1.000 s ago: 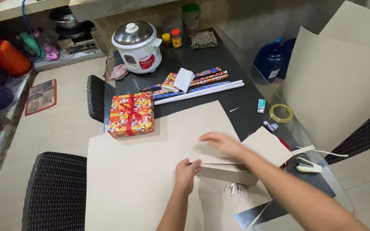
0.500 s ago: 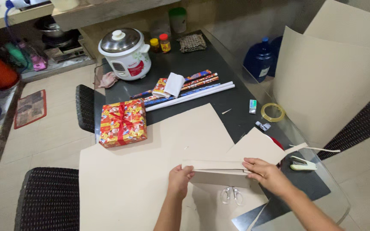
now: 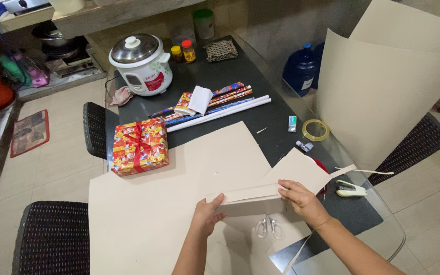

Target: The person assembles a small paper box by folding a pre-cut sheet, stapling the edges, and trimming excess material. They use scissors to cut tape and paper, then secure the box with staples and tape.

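While my left hand (image 3: pixel 207 214) pinches one end of the tan box (image 3: pixel 248 201), my right hand (image 3: pixel 301 199) grips the other end, on big paper (image 3: pixel 148 203) near scissors (image 3: pixel 268 226).

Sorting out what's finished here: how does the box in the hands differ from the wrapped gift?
The plain box is bare beige cardboard, gripped by the left hand and right hand; the gift wears bright patterned paper and a red ribbon, lying untouched. Both are flat and rectangular.
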